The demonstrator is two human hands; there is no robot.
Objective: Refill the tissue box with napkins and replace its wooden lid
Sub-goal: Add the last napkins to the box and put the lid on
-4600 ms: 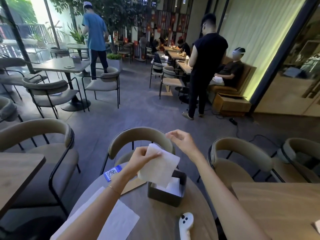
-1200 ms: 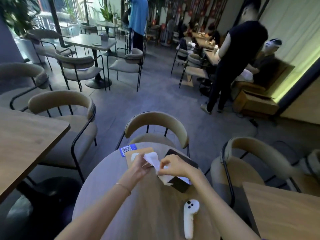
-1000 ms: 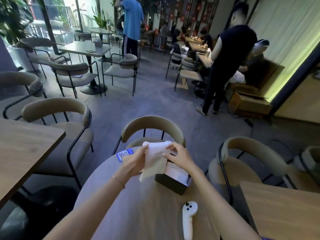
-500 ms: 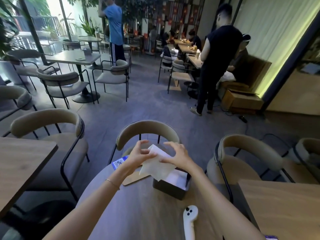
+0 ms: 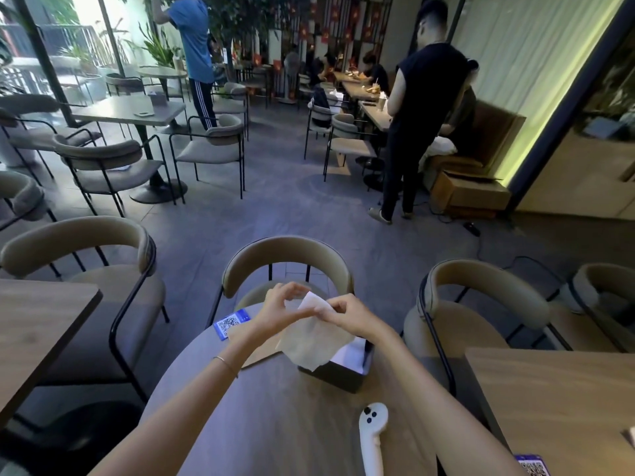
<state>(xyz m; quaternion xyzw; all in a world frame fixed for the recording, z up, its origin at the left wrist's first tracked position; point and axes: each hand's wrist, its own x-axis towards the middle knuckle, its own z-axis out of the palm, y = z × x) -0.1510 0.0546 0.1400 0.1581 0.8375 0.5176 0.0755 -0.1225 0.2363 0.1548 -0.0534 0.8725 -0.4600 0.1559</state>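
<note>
A white napkin [image 5: 311,338] hangs in the air above the dark tissue box [image 5: 338,374], pinched at its top edge by both hands. My left hand [image 5: 280,309] grips the napkin's left side and my right hand [image 5: 347,316] grips its right side. The box stands open on the round table [image 5: 275,417], with white napkins [image 5: 350,353] showing inside. The wooden lid [image 5: 259,353] lies flat on the table left of the box, mostly hidden behind my left forearm.
A white controller [image 5: 372,432] lies on the table near the front, right of centre. A blue QR card [image 5: 231,322] sits at the table's far left edge. Padded chairs [image 5: 288,259] ring the table. Wooden tables stand left and right. People stand farther back.
The napkin has been lifted and spread a little wider above the box, and both hands have drawn closer together at its top edge. The view has tilted slightly.
</note>
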